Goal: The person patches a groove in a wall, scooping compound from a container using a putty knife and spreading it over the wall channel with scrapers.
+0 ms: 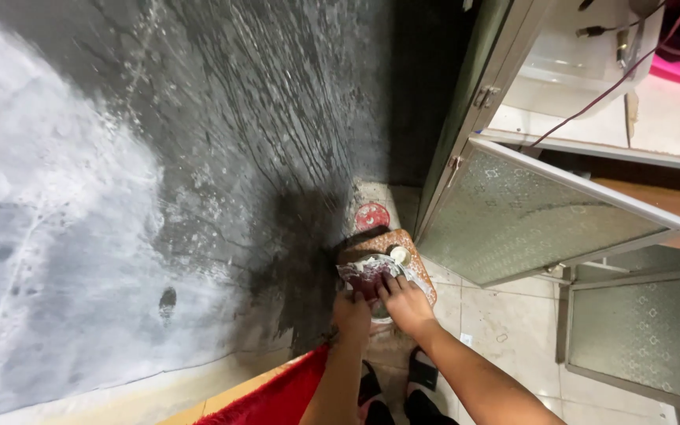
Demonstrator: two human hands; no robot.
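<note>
At the foot of the dark wall [198, 157]: both hands are down on a bundle on the floor.
Bundle [365, 273]: crumpled, dark red and whitish, lying on a brown patterned board [423, 277], right against the wall's base.
Left hand [352, 313]: closed on the bundle's near edge, fingers curled over it.
Right hand [405, 303]: fingers spread, pressing the bundle's right side; the two hands sit close together, just apart.
Cap [400, 255]: small, pale, round, on the board just right of the bundle.
Red disc [372, 216]: flat on the floor beyond the board, by the wall.
Glass door [537, 216]: frosted, swung open, right of the board.
Red mat [281, 393]: near the person's feet, below the wall.
</note>
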